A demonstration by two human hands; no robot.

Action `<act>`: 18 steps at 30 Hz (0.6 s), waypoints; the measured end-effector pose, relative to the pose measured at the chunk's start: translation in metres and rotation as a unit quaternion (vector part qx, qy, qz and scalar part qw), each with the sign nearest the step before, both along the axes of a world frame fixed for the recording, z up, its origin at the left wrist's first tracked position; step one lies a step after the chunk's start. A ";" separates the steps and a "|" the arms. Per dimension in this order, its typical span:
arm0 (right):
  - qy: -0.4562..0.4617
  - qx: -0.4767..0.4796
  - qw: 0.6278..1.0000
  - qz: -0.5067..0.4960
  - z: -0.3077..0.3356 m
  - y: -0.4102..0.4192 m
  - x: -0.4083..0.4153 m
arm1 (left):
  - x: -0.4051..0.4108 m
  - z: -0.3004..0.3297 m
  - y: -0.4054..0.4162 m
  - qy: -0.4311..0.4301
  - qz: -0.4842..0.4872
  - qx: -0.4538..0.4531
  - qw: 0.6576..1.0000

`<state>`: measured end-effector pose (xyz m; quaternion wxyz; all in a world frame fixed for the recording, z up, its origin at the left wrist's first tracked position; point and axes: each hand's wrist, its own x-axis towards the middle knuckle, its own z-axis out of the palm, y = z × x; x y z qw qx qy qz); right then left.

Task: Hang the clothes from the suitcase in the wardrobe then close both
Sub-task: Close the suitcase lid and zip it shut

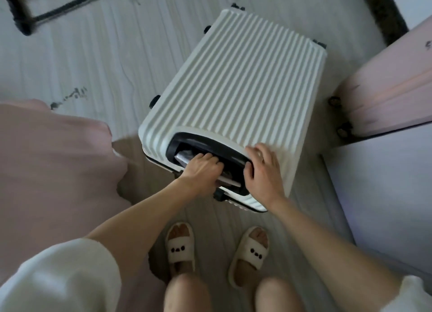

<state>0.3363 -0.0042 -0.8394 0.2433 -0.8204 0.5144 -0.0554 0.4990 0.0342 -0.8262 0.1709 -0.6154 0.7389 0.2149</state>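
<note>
Both arms extend forward and downward, forearms bare, white sleeves at the upper arms. Left hand (202, 169): fingers curled, knuckles up, tips hidden from view. Right hand (261, 169): palm down, fingers spread and slightly bent, thumb turned inward towards the left hand. Hands close together, not touching.

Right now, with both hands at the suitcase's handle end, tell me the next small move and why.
Probably lay the suitcase flat on the floor so it can be opened. It is closed and no clothes show. The left hand grips the telescopic handle in its black recess, and the right hand rests on the ribbed shell beside it.
</note>
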 end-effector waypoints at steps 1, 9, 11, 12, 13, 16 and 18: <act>-0.003 0.007 1.000 -0.010 0.019 -0.003 -0.007 | -0.009 0.019 -0.003 0.016 -0.004 -0.001 1.000; 0.014 0.030 0.998 -0.052 0.164 -0.041 -0.024 | -0.040 0.169 -0.030 0.103 0.048 -0.056 0.992; 0.031 0.021 0.997 -0.074 0.200 -0.045 -0.027 | -0.043 0.202 -0.035 0.104 0.053 -0.067 0.991; 0.030 0.006 0.996 -0.084 0.220 -0.043 -0.031 | -0.043 0.221 -0.037 0.097 0.045 -0.069 0.992; 0.019 -0.022 0.996 -0.086 0.231 -0.042 -0.033 | -0.043 0.235 -0.039 0.096 0.046 -0.074 0.992; 0.014 -0.125 0.988 -0.095 0.249 -0.037 -0.038 | -0.040 0.256 -0.049 0.089 0.057 -0.086 0.991; 0.017 -0.162 0.982 -0.098 0.252 -0.033 -0.040 | -0.038 0.264 -0.058 0.083 0.071 -0.087 0.990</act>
